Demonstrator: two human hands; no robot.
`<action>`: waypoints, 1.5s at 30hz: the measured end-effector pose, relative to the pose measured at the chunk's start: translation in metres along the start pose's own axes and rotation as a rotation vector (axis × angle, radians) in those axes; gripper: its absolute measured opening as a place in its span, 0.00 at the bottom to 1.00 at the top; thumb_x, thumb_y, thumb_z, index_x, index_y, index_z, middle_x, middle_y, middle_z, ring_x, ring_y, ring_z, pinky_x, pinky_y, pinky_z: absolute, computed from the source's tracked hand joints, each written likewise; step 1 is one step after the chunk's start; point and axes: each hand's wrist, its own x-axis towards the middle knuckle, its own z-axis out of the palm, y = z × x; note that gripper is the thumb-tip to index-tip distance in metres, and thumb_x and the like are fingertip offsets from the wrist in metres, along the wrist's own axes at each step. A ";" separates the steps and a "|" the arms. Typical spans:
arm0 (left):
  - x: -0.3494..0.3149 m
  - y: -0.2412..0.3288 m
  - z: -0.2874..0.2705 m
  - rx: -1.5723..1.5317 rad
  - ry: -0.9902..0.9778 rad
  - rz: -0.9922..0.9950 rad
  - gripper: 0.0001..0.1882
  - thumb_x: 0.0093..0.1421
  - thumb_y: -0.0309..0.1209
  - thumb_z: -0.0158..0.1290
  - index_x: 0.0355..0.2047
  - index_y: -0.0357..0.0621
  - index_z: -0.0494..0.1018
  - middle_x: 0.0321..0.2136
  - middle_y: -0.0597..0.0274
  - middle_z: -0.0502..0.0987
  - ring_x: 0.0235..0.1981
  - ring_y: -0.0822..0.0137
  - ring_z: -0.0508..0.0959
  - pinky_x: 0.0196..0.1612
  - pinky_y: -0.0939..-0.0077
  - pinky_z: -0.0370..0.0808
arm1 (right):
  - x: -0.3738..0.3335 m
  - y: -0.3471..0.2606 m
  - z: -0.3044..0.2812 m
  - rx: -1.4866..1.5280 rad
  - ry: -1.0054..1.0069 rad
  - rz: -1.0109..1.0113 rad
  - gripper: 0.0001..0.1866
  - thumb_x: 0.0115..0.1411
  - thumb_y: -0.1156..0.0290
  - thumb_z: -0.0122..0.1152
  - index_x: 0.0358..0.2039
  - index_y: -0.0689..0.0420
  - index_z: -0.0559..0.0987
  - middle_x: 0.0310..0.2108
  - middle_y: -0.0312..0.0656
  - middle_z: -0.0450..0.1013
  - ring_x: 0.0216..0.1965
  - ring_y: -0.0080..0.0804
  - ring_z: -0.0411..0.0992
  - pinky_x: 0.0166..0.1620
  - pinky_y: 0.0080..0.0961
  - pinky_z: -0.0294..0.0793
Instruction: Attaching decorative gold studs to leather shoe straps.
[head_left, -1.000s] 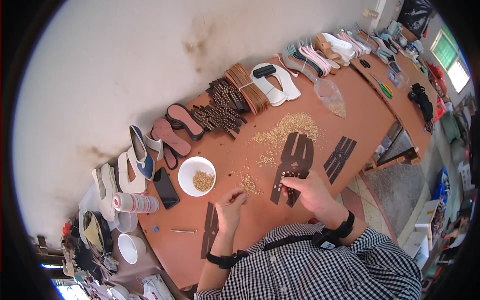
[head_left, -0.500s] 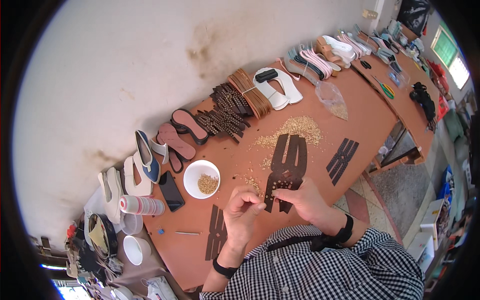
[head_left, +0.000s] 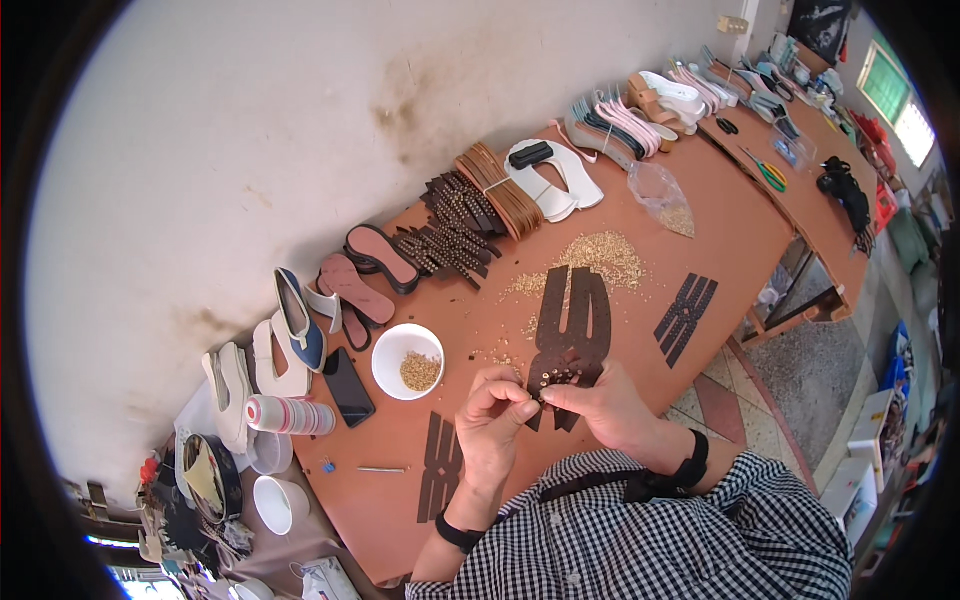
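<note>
A dark brown leather strap piece (head_left: 570, 330) is laid flat on the reddish-brown counter (head_left: 720, 220), near its front edge, with a row of small brass studs seen along its lower end. That lower end is pinched between the fingers of the right hand (head_left: 600, 405), grip closed on the leather. The left hand (head_left: 495, 420) is brought up against the same spot, fingertips pressed together at the studded edge; whether a stud is held there cannot be told.

Loose brass studs (head_left: 600, 255) are scattered in a heap just beyond the strap piece. A white bowl (head_left: 407, 360) with more studs is placed to the left, and a black phone (head_left: 348, 386) just beside it. A second dark strap piece (head_left: 440, 465) is found near the left wrist, a third (head_left: 687, 318) lies well to the right.

Along the wall side, shoe soles (head_left: 365, 270), studded straps (head_left: 450, 235) and tan strips (head_left: 500, 190) are ranged. A clear bag of studs (head_left: 662, 198) is noted farther back. A checked shirt sleeve is seen at the lower edge.
</note>
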 end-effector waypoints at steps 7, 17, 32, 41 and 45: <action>-0.003 0.003 0.009 -0.106 0.113 -0.077 0.08 0.43 0.13 0.53 0.23 0.36 0.70 0.31 0.59 0.72 0.32 0.71 0.71 0.40 0.80 0.67 | -0.002 0.002 0.000 -0.031 -0.011 -0.018 0.07 0.51 0.79 0.54 0.33 0.61 0.73 0.27 0.31 0.68 0.28 0.15 0.65 0.30 0.13 0.65; -0.006 -0.001 0.007 -0.014 0.127 0.003 0.11 0.45 0.10 0.51 0.25 0.39 0.67 0.30 0.61 0.71 0.32 0.74 0.70 0.38 0.82 0.70 | -0.003 0.007 0.002 -0.144 0.035 -0.086 0.06 0.52 0.78 0.54 0.32 0.60 0.73 0.24 0.29 0.67 0.22 0.12 0.62 0.23 0.10 0.61; -0.013 -0.001 0.007 0.031 0.073 0.134 0.14 0.45 0.09 0.50 0.25 0.41 0.61 0.29 0.59 0.69 0.28 0.75 0.70 0.31 0.83 0.71 | -0.004 0.008 -0.009 -0.151 -0.123 -0.162 0.08 0.51 0.79 0.54 0.34 0.61 0.73 0.28 0.32 0.71 0.28 0.15 0.67 0.30 0.12 0.67; -0.005 -0.008 -0.005 -0.094 0.086 -0.123 0.14 0.43 0.09 0.51 0.21 0.41 0.61 0.26 0.60 0.71 0.27 0.73 0.71 0.29 0.83 0.72 | -0.001 0.006 -0.013 -0.264 -0.144 -0.101 0.08 0.51 0.78 0.55 0.34 0.62 0.73 0.28 0.33 0.71 0.30 0.18 0.69 0.34 0.15 0.69; 0.008 -0.011 -0.013 -0.006 -0.027 -0.274 0.10 0.45 0.13 0.52 0.24 0.40 0.65 0.27 0.63 0.72 0.29 0.74 0.71 0.33 0.83 0.71 | 0.006 0.015 -0.013 -0.136 -0.034 0.039 0.08 0.50 0.78 0.57 0.32 0.61 0.72 0.27 0.33 0.70 0.28 0.18 0.68 0.32 0.15 0.69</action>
